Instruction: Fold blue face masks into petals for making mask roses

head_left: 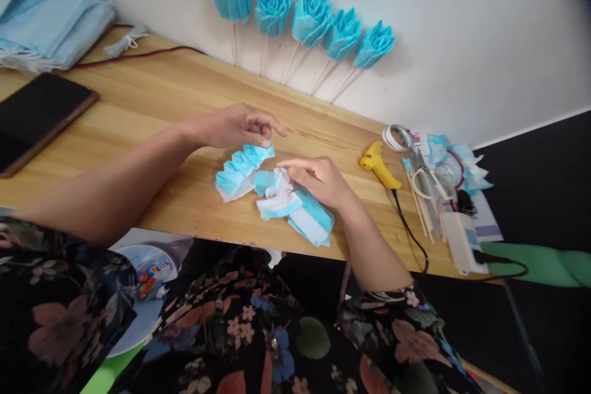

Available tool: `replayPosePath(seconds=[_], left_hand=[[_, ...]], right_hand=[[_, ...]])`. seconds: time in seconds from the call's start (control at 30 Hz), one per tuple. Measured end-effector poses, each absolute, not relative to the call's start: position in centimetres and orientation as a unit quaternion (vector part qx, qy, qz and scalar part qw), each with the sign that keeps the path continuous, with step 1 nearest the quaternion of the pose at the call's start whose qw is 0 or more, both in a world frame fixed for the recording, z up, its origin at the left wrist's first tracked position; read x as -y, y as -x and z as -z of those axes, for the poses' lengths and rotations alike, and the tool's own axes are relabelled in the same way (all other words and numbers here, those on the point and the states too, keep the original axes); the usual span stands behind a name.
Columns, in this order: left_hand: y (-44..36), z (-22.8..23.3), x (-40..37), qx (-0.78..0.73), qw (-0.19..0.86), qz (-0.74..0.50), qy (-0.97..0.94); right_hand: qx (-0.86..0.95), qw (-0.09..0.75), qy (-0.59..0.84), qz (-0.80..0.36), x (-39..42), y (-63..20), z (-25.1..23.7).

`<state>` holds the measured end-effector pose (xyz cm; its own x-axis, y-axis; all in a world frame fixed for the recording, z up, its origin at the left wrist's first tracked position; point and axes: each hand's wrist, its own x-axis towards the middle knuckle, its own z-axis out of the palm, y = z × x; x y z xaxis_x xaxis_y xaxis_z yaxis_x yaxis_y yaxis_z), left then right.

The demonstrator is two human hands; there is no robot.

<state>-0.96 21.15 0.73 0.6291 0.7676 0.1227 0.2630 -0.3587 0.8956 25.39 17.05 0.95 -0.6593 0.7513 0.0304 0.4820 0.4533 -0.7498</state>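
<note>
My left hand [237,125] pinches the upper end of a row of folded blue mask pieces [240,169] lying on the wooden table [152,98]. My right hand [318,180] rests palm down on a loose pile of blue and white folded mask pieces [295,209], index finger pointing left toward the row. The two piles almost touch in the middle of the table.
Several blue mask roses on sticks [309,18] lean against the white wall. A yellow glue gun [377,165] with black cord, scissors, tape rolls and scraps [438,172] lie at right. A dark phone [34,117] and stacked masks [46,9] sit at left.
</note>
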Motion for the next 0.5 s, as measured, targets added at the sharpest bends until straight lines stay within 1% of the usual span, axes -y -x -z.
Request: replayPosePath(seconds=[0.13,0.23,0.37,0.5], left_hand=[[-0.2,-1.2,-19.9,-0.318,0.499,-0.292,-0.752],[-1.6,-1.4,-18.7,-0.31,0.497,-0.337,-0.737],[-2.6,-1.7,-17.6,-0.333,0.492,-0.379,-0.709],[-2.1,-2.3,-17.5,-0.335,0.51,-0.398,-0.685]], right_hand=[[0.795,0.28,0.415,-0.342,-17.3,-25.1,-0.7],[0.802,0.289,0.393,-0.344,-17.1,-24.4,-0.4],[0.786,0.288,0.388,-0.385,-16.5,-23.6,-0.1],[0.705,0.359,0.413,-0.45,-16.7,-23.5,0.2]])
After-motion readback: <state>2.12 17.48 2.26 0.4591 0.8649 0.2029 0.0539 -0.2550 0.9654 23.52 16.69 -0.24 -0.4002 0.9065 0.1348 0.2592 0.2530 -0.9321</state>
